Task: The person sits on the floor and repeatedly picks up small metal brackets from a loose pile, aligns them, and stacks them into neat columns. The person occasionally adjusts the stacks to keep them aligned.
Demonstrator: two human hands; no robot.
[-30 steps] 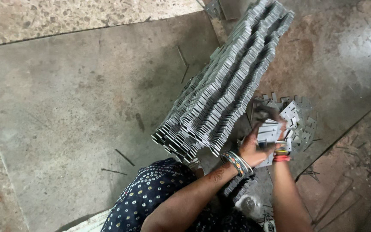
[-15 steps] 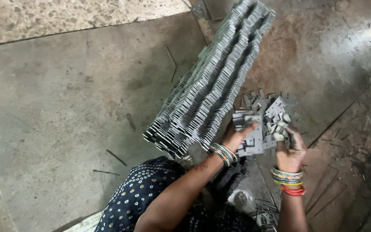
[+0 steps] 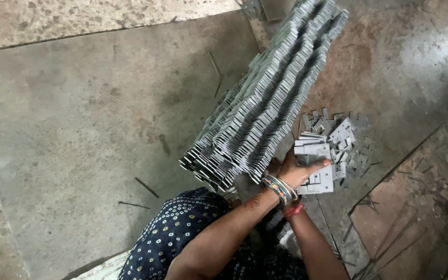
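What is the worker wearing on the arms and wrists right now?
Both forearms are bare, with no gloves or long sleeves. The left hand has a stack of multicoloured and silver bangles at the wrist and a small dark marking on the forearm. The right wrist, mostly hidden beneath, shows red bangles. The garment is dark blue with small pale dots.

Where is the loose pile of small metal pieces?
In the head view, the loose pile lies on the floor right of centre, beside the long stacked rows and just beyond the left hand.
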